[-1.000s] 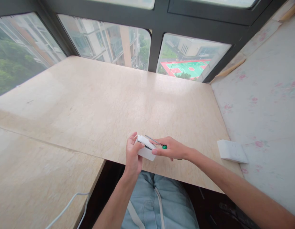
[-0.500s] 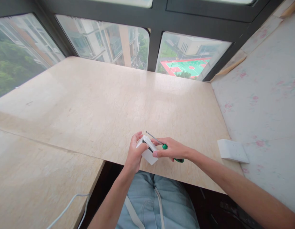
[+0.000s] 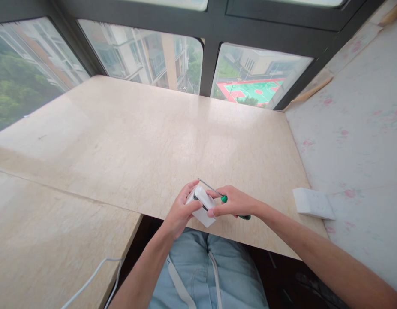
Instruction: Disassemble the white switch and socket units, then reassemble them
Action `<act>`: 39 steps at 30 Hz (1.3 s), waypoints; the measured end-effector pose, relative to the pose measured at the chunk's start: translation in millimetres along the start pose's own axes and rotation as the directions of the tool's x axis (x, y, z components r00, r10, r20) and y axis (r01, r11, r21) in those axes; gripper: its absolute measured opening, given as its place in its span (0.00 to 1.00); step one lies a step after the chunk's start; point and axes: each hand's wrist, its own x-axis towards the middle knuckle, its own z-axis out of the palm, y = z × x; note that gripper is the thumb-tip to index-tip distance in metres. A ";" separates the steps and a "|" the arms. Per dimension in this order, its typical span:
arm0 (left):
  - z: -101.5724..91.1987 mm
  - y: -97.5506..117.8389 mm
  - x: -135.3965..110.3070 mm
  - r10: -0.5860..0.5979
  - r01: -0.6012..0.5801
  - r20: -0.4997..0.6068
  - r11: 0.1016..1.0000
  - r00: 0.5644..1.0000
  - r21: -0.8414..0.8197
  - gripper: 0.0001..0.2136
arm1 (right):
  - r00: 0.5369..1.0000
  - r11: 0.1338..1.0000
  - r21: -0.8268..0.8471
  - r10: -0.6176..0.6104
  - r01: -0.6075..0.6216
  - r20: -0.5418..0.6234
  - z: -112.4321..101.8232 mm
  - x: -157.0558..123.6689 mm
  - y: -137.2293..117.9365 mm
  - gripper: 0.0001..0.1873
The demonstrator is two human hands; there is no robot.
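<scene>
A small white box-shaped piece (image 3: 205,219) is held just above the front edge of the counter. A white cover (image 3: 205,197) sits tilted on it, with a dark gap between the two. My left hand (image 3: 183,210) is closed around the box from the left, its thumb near the gap. In my right hand (image 3: 232,201) is a screwdriver (image 3: 211,187) with a green handle, its metal shaft pointing up and left past the box. The thumb and fingers of that hand also pinch the cover's right side. What lies inside the box cannot be made out.
A white wall socket (image 3: 314,203) sticks out at the right. The beige stone counter (image 3: 147,141) reaches to dark-framed windows (image 3: 209,64). A white cable (image 3: 95,270) lies at the lower left, by the counter's edge. My lap is below.
Both hands, with the box and screwdriver, have shifted slightly right and down in view. The dark gap beneath the cover shows a little more at its upper end.
</scene>
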 end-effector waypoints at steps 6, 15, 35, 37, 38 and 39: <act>3.0 -0.2 0.2 0.009 -0.007 -0.053 0.999 0.999 0.033 0.31 | 1.000 1.000 0.007 0.021 -0.021 0.009 2.1 2.6 0.6 0.34; 7.4 -2.9 4.1 0.024 -0.031 -0.165 0.999 0.986 -0.040 0.31 | 0.975 0.992 0.004 -0.122 0.125 -0.187 18.3 2.9 4.4 0.29; 2.8 0.7 15.4 0.045 -0.061 0.055 0.939 0.997 0.339 0.30 | 0.942 0.912 -0.238 -0.325 0.334 0.079 0.7 11.5 12.2 0.32; 2.7 2.8 15.3 0.047 -0.069 0.069 0.927 0.997 0.368 0.29 | 0.941 0.907 -0.252 -0.319 0.337 0.112 -0.5 10.6 9.3 0.33; 2.4 3.5 15.3 0.054 -0.080 0.078 0.923 0.995 0.377 0.29 | 0.940 0.904 -0.260 -0.317 0.339 0.124 -0.9 10.0 7.8 0.33; 2.0 3.7 15.3 0.063 -0.092 0.088 0.919 0.994 0.382 0.28 | 0.939 0.901 -0.268 -0.317 0.342 0.133 -1.2 9.4 6.2 0.33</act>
